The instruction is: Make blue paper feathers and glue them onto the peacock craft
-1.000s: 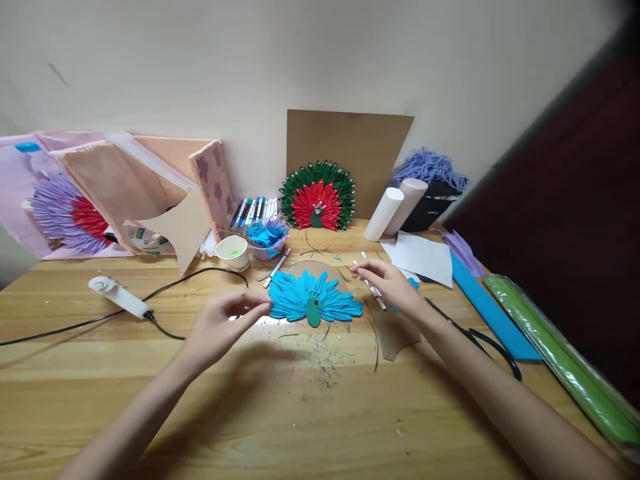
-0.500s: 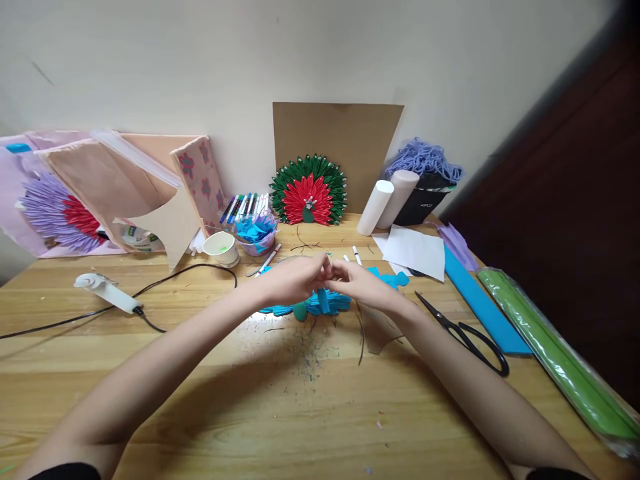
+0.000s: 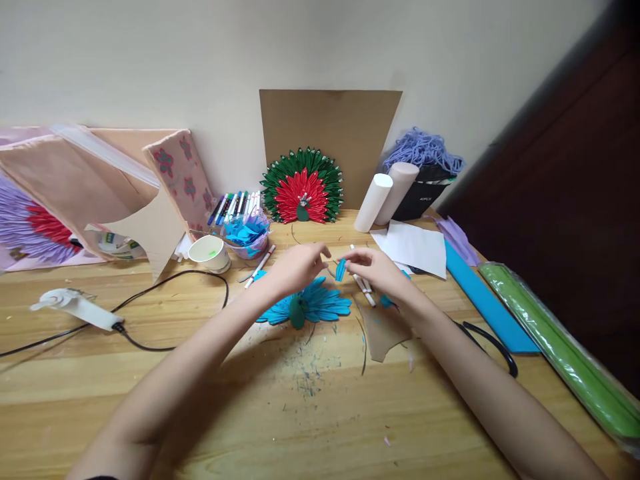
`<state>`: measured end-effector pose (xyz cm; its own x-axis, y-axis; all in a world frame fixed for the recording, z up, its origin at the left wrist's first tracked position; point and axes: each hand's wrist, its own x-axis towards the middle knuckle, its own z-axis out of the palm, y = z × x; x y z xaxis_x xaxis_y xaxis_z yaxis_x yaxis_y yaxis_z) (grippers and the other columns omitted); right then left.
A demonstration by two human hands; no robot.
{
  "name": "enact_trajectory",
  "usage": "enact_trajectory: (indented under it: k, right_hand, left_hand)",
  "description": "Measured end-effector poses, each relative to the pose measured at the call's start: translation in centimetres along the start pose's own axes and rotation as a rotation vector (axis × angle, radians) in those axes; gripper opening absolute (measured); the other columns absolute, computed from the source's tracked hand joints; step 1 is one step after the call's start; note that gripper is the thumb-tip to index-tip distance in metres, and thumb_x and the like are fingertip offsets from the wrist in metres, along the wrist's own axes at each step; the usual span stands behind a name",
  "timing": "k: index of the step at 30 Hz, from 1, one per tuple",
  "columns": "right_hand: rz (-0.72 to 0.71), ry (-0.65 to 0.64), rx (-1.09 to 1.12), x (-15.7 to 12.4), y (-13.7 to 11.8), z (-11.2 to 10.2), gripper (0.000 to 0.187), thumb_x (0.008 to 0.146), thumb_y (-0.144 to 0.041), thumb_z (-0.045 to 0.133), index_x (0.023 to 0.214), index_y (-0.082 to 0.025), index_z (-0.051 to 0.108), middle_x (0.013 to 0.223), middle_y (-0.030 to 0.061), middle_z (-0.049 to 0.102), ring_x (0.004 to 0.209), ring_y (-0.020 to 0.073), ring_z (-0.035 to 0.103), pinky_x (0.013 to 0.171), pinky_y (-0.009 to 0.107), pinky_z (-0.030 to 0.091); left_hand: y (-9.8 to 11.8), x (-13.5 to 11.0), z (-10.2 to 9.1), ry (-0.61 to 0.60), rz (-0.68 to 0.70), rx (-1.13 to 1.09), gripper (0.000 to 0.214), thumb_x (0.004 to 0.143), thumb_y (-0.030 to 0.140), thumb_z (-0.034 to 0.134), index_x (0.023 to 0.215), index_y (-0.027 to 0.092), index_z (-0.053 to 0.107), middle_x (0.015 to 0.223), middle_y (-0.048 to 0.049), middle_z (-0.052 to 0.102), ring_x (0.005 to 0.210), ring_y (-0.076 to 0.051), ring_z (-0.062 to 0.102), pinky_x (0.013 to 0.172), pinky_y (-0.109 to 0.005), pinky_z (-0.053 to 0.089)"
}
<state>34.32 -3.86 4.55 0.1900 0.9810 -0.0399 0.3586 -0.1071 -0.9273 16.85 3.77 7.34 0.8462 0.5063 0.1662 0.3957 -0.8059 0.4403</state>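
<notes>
Visibly creased, narrow blue petal (image 3: 341, 270) between curved hands (image 3: 300, 267) (image 3: 377, 270)

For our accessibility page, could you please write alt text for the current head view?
The right hand pinches a blue petal beside the left hand, which partly covers a blue peacock on a wooden table. Behind, a green-and-red peacock stands before a brown board.
</notes>
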Motion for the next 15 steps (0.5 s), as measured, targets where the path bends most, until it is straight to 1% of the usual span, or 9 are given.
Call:
enact_trajectory:
  k: [4, 6, 10, 15]
  right_hand:
    - [0.181, 0.106, 0.089, 0.3, 1.3, -0.8, 0.016, 0.065, -0.021, 0.056, 0.078, -0.015, 0.064, 0.069, 0.0023, 0.063, 0.061, 0.0129, 0.058, 0.057, 0.025, 0.046]
    - [0.23, 0.126, 0.154, 0.4, 1.8, -0.7, 0.014, 0.064, -0.021, 0.057, 0.076, -0.016, 0.063, 0.066, 0.001, 0.062, 0.059, 0.0126, 0.058, 0.057, 0.025, 0.046]
    - [0.256, 0.126, 0.265, 0.6, 2.5, -0.3, 0.009, 0.063, -0.021, 0.059, 0.071, -0.017, 0.062, 0.066, 0.0002, 0.061, 0.06, 0.0116, 0.058, 0.062, 0.025, 0.048]
    - [0.297, 0.112, 0.315, 0.7, 2.8, -0.2, 0.004, 0.064, -0.018, 0.058, 0.065, -0.017, 0.061, 0.061, -0.001, 0.059, 0.056, 0.0097, 0.057, 0.06, 0.023, 0.048]
  left_hand:
    - [-1.1, -0.8, 2.5, -0.099, 0.039, 0.022, 0.015, 0.08, 0.024, 0.053, 0.088, 0.019, 0.064, 0.083, -0.0044, 0.064, 0.081, -0.019, 0.058, 0.07, -0.028, 0.041]
    - [-1.5, -0.9, 3.4, -0.119, 0.055, 0.024, 0.012, 0.078, 0.023, 0.056, 0.085, 0.019, 0.065, 0.082, -0.0048, 0.063, 0.082, -0.019, 0.057, 0.07, -0.028, 0.041]
    - [-2.0, -0.6, 4.0, -0.117, 0.044, 0.028, 0.008, 0.075, 0.02, 0.058, 0.08, 0.016, 0.064, 0.083, -0.0061, 0.061, 0.083, -0.02, 0.055, 0.071, -0.029, 0.041]
    - [-2.5, -0.6, 4.3, -0.143, 0.029, -0.004, 0.008, 0.078, 0.021, 0.055, 0.079, 0.015, 0.059, 0.083, -0.0062, 0.059, 0.083, -0.02, 0.054, 0.072, -0.03, 0.041]
